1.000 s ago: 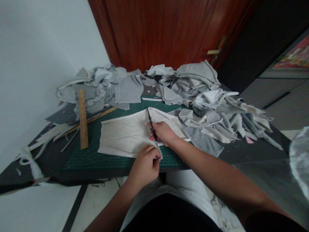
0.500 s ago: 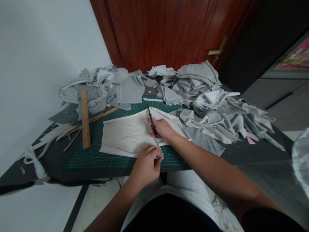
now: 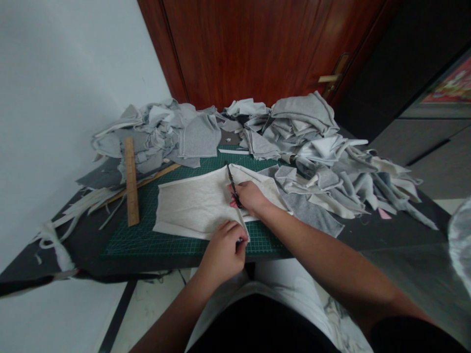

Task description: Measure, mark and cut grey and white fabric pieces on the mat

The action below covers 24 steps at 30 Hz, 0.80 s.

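Observation:
A cream piece of fabric (image 3: 193, 205) lies on the green cutting mat (image 3: 147, 245), with a slit separating its larger left part from the smaller right part. My right hand (image 3: 250, 197) is closed on black scissors (image 3: 234, 186), whose blades point away from me along the slit toward the fabric's far edge. Nearer to me, my left hand (image 3: 227, 245) pinches the fabric's near corner beside the cut edge. The scissors' handles are mostly covered by my right fingers.
A wooden ruler (image 3: 131, 184) lies on the mat's left side across another wooden strip (image 3: 158, 174). Heaps of grey and white fabric scraps (image 3: 200, 135) line the table's back, with more scraps (image 3: 331, 176) at right. A wooden door (image 3: 250, 54) stands behind.
The whole view has shifted very slightly. My right hand and the scissors stay at the far end of the slit, and my left hand keeps its pinch on the corner.

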### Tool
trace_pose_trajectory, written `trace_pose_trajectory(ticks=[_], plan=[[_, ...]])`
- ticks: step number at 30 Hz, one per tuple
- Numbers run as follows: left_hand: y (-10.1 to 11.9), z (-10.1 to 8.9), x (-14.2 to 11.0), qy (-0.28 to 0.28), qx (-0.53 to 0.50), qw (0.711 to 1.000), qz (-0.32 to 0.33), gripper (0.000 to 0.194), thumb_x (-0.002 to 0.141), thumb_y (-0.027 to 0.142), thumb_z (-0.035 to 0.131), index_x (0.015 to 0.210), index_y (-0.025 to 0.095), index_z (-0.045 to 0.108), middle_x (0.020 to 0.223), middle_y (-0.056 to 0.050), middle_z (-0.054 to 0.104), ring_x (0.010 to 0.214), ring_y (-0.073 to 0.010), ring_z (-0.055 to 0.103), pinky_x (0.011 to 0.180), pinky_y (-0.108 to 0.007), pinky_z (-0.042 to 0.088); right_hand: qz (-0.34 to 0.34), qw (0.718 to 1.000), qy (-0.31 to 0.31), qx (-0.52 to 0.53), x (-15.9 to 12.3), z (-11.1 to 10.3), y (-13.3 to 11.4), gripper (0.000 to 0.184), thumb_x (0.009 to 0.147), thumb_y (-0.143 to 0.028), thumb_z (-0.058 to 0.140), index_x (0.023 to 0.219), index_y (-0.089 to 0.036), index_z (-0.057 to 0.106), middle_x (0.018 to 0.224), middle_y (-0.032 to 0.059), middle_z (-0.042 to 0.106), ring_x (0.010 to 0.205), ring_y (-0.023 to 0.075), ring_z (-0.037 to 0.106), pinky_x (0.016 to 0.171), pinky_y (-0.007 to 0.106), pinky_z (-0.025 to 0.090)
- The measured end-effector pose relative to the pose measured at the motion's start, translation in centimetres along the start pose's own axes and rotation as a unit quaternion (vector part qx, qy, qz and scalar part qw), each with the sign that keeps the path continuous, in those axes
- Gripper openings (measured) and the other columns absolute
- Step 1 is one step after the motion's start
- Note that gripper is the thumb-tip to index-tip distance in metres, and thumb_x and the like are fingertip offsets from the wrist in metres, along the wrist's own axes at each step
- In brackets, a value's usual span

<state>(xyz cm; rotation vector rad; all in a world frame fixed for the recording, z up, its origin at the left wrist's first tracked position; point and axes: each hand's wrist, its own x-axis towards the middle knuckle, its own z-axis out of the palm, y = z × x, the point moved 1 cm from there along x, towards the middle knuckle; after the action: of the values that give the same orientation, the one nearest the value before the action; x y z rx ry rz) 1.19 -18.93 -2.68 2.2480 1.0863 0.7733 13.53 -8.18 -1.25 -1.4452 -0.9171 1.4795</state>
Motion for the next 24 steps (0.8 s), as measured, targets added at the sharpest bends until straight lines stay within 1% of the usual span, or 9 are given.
trace_pose_trajectory(ticks=[7, 11, 14, 17, 20, 22, 24], plan=[[0.2, 0.0, 0.0, 0.001, 0.016, 1.0, 0.003, 0.021, 0.08, -0.001, 0.058, 0.078, 0.019, 0.054, 0.086, -0.004, 0.06, 0.092, -0.0227, 0.054, 0.081, -0.035, 0.043, -0.012, 1.0, 0.001, -0.019, -1.6, -1.4, 0.3, 0.028, 0.09, -0.023, 0.067, 0.064, -0.017, 0.057, 0.049, -0.001, 0.06, 0.04, 0.0123, 0.058, 0.04, 0.02, 0.045], [0.3, 0.0, 0.1, -0.006, 0.025, 1.0, 0.002, 0.019, 0.08, 0.0, 0.058, 0.078, 0.019, 0.054, 0.086, -0.004, 0.06, 0.092, -0.0231, 0.054, 0.081, -0.035, 0.043, -0.027, 0.999, 0.019, -0.016, -2.8, -2.8, -0.5, 0.028, 0.09, -0.024, 0.067, 0.065, -0.016, 0.057, 0.049, -0.0021, 0.058, 0.039, 0.0099, 0.056, 0.042, 0.019, 0.046], [0.3, 0.0, 0.1, -0.005, 0.03, 1.0, 0.001, 0.019, 0.081, 0.001, 0.057, 0.079, 0.019, 0.055, 0.086, -0.004, 0.06, 0.091, -0.0225, 0.054, 0.081, -0.035, 0.043, -0.038, 0.999, 0.035, -0.017, -3.9, -4.4, -1.4, 0.027, 0.086, -0.026, 0.071, 0.065, -0.015, 0.057, 0.049, -0.0022, 0.057, 0.039, 0.0092, 0.055, 0.041, 0.019, 0.046], [0.4, 0.1, -0.1, -0.006, 0.048, 0.999, 0.004, 0.016, 0.083, 0.003, 0.058, 0.082, 0.019, 0.055, 0.088, -0.004, 0.061, 0.093, -0.0222, 0.055, 0.082, -0.036, 0.044, -0.052, 0.997, 0.055, -0.026, -5.2, -6.7, -1.7, 0.029, 0.081, -0.031, 0.076, 0.065, -0.016, 0.056, 0.049, -0.0029, 0.056, 0.037, 0.0087, 0.053, 0.038, 0.019, 0.042], [0.6, 0.2, -0.5, -0.016, 0.083, 0.996, 0.009, 0.012, 0.086, 0.008, 0.058, 0.085, 0.019, 0.057, 0.092, -0.005, 0.062, 0.095, -0.0231, 0.055, 0.085, -0.037, 0.045, -0.069, 0.993, 0.084, -0.05, -6.7, -9.9, -1.4, 0.034, 0.073, -0.04, 0.081, 0.066, -0.017, 0.056, 0.048, -0.0037, 0.055, 0.037, 0.0091, 0.051, 0.037, 0.019, 0.038], [0.8, 0.2, -0.7, -0.023, 0.114, 0.993, 0.01, 0.008, 0.089, 0.011, 0.057, 0.088, 0.019, 0.057, 0.095, -0.006, 0.062, 0.098, -0.0239, 0.055, 0.087, -0.038, 0.045, -0.096, 0.982, 0.116, -0.116, -7.7, -12.3, -1.3, 0.037, 0.071, -0.048, 0.079, 0.067, -0.017, 0.059, 0.049, -0.0019, 0.057, 0.04, 0.0116, 0.053, 0.04, 0.022, 0.041], [1.2, 0.3, -0.6, -0.039, 0.148, 0.988, 0.016, 0.007, 0.092, 0.014, 0.054, 0.09, 0.019, 0.057, 0.098, -0.006, 0.062, 0.098, -0.0247, 0.055, 0.088, -0.039, 0.045, -0.092, 0.965, 0.146, -0.196, -8.8, -14.7, -1.5, 0.036, 0.073, -0.052, 0.074, 0.071, -0.018, 0.063, 0.051, 0.0009, 0.06, 0.044, 0.0158, 0.058, 0.044, 0.026, 0.044]])
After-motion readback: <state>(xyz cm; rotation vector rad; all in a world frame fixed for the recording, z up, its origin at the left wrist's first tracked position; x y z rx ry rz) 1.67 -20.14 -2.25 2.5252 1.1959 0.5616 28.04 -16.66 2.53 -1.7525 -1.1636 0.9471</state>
